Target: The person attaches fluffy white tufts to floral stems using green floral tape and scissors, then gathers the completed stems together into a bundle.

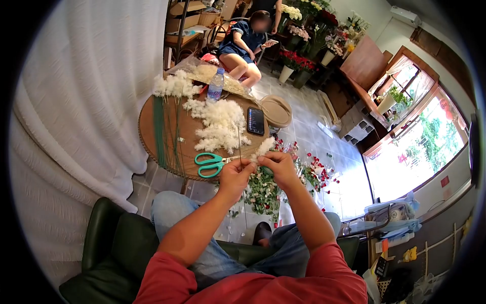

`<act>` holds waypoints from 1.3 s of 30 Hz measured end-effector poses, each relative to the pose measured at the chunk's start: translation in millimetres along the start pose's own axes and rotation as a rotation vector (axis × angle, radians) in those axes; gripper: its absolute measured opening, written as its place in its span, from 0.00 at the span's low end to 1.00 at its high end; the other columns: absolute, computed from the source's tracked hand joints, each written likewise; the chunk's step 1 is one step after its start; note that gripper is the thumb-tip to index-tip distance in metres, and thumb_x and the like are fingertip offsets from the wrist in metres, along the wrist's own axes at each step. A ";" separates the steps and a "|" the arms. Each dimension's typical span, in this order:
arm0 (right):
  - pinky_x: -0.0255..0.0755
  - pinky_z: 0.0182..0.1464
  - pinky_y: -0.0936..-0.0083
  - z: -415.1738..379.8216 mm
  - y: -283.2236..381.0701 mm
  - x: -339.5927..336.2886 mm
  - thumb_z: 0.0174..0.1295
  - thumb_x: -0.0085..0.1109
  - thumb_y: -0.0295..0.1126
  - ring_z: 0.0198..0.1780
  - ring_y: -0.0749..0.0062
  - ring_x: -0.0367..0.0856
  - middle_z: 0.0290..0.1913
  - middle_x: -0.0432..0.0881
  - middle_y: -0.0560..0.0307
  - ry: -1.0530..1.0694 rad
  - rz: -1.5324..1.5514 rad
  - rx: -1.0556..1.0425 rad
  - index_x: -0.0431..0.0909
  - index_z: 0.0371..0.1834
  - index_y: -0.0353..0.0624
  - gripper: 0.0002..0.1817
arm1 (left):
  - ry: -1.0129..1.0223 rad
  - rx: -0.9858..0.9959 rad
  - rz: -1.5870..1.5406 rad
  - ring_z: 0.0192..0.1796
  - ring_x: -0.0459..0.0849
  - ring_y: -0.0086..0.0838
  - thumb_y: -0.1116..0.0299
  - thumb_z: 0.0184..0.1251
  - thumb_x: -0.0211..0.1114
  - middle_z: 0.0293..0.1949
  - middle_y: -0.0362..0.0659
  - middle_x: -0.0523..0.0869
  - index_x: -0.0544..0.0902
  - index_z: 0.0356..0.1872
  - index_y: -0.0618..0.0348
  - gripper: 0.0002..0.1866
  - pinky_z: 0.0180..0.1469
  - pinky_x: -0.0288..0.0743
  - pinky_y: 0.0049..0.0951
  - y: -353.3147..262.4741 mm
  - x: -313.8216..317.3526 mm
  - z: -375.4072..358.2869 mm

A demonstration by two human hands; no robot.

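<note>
Both hands meet over the near edge of a round brown table (189,139). My left hand (236,177) is closed in a pinch on the lower end of a fluffy white flower sprig and on a thin straight wire stem (240,142). My right hand (280,166) pinches the same white flower sprig (265,146) from the other side. Just left of my left hand lie teal-handled scissors (208,164), their blades partly behind the fingers. A heap of fluffy white flowers (218,121) spreads beyond the hands, and long green wire stems (159,133) lie at the left.
A water bottle (215,84) and a phone (255,121) are on the table. Beside it stands a round beige stool (277,110). Cut leaves (263,192) and red petals litter the floor. A seated person (245,43) holds a phone near buckets of flowers.
</note>
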State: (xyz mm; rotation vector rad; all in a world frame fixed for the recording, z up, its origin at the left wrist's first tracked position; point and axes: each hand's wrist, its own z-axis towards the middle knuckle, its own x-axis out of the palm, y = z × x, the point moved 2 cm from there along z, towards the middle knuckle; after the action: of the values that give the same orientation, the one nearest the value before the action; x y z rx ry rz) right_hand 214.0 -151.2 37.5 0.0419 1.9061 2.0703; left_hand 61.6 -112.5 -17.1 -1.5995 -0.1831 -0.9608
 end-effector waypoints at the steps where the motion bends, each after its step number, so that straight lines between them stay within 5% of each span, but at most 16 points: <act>1: 0.71 0.39 0.82 -1.7 0.9 1.0 0.61 0.70 0.27 0.34 0.83 0.79 0.31 0.86 0.62 -0.010 -0.025 -0.026 0.88 0.34 0.33 0.07 | -0.001 -0.002 0.000 0.18 0.68 0.11 0.73 0.70 0.67 0.29 0.37 0.84 0.82 0.39 0.59 0.03 0.18 0.57 0.18 0.6 -1.0 0.0; 7: 0.68 0.37 0.83 -7.6 -6.2 2.3 0.60 0.70 0.25 0.33 0.85 0.75 0.29 0.82 0.67 -0.047 0.037 -0.032 0.86 0.31 0.34 0.05 | 0.070 0.057 0.260 0.22 0.70 0.11 0.70 0.74 0.63 0.26 0.32 0.79 0.80 0.39 0.59 0.04 0.22 0.61 0.16 7.6 -4.1 2.4; 9: 0.67 0.37 0.83 -12.0 -5.8 3.5 0.60 0.70 0.25 0.32 0.86 0.74 0.29 0.81 0.67 -0.073 0.078 -0.027 0.86 0.31 0.35 0.05 | 0.143 -0.019 0.275 0.32 0.74 0.13 0.71 0.74 0.60 0.28 0.34 0.80 0.79 0.34 0.62 0.08 0.35 0.69 0.18 5.7 -2.9 0.6; 16: 0.63 0.35 0.82 -28.1 -5.5 4.0 0.61 0.70 0.25 0.32 0.87 0.70 0.28 0.78 0.69 -0.119 0.140 -0.045 0.84 0.29 0.35 0.05 | 0.180 0.078 0.431 0.28 0.71 0.14 0.71 0.71 0.59 0.24 0.34 0.76 0.78 0.32 0.60 0.06 0.30 0.66 0.19 5.6 2.8 -3.1; 18: 0.66 0.37 0.83 -25.7 -10.9 -5.0 0.61 0.69 0.25 0.32 0.85 0.73 0.30 0.81 0.67 -0.136 0.140 -0.012 0.85 0.31 0.35 0.05 | 0.147 -0.172 0.135 0.25 0.69 0.14 0.72 0.70 0.59 0.23 0.33 0.75 0.77 0.31 0.59 0.06 0.26 0.63 0.20 5.6 4.5 -8.1; 20: 0.70 0.40 0.81 -18.4 -4.7 -25.6 0.62 0.69 0.26 0.34 0.81 0.78 0.32 0.85 0.63 -0.367 0.295 0.002 0.86 0.34 0.35 0.05 | 0.136 -0.206 0.105 0.23 0.69 0.14 0.73 0.69 0.59 0.23 0.32 0.75 0.77 0.30 0.58 0.06 0.24 0.62 0.20 21.8 -1.8 -12.7; 23: 0.73 0.43 0.79 -14.8 -7.1 -51.7 0.63 0.69 0.26 0.35 0.77 0.81 0.34 0.87 0.59 -0.348 0.308 -0.055 0.87 0.37 0.34 0.05 | 0.207 -0.242 0.149 0.22 0.70 0.14 0.73 0.71 0.62 0.26 0.35 0.78 0.77 0.37 0.58 0.03 0.23 0.62 0.18 48.3 -7.9 -15.7; 25: 0.72 0.43 0.80 -18.4 -7.2 -59.8 0.63 0.69 0.26 0.35 0.79 0.80 0.33 0.86 0.60 -0.316 0.272 -0.088 0.87 0.37 0.34 0.05 | 0.261 0.019 0.448 0.31 0.77 0.15 0.72 0.69 0.67 0.34 0.37 0.82 0.80 0.44 0.61 0.08 0.31 0.69 0.17 47.2 0.1 -15.4; 29: 0.68 0.40 0.82 -30.8 -3.7 -54.3 0.63 0.69 0.26 0.34 0.84 0.75 0.31 0.82 0.65 -0.264 0.120 -0.100 0.86 0.33 0.35 0.05 | 0.178 -0.073 0.332 0.45 0.80 0.17 0.73 0.68 0.69 0.46 0.38 0.83 0.80 0.55 0.66 0.16 0.45 0.74 0.19 36.0 14.2 -12.6; 32: 0.64 0.36 0.81 -38.4 -23.6 -46.2 0.62 0.69 0.26 0.32 0.85 0.71 0.28 0.78 0.67 -0.224 0.078 -0.059 0.85 0.30 0.35 0.06 | 0.204 -0.076 0.197 0.46 0.79 0.18 0.71 0.68 0.71 0.46 0.38 0.83 0.81 0.54 0.64 0.16 0.47 0.75 0.19 42.5 16.1 -4.4; 39: 0.60 0.34 0.80 -46.9 -42.4 -36.9 0.61 0.69 0.26 0.31 0.85 0.66 0.27 0.74 0.69 -0.153 0.129 -0.031 0.82 0.28 0.34 0.08 | 0.210 -0.174 0.295 0.28 0.70 0.10 0.70 0.71 0.68 0.29 0.30 0.80 0.81 0.36 0.61 0.06 0.29 0.63 0.15 47.9 12.8 -8.0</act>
State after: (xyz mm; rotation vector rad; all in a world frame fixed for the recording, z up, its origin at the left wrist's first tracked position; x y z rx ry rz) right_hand 246.9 -203.6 -1.6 0.3147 1.8217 2.1119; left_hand 94.7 -138.2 -44.9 -1.6152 0.2822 -0.9230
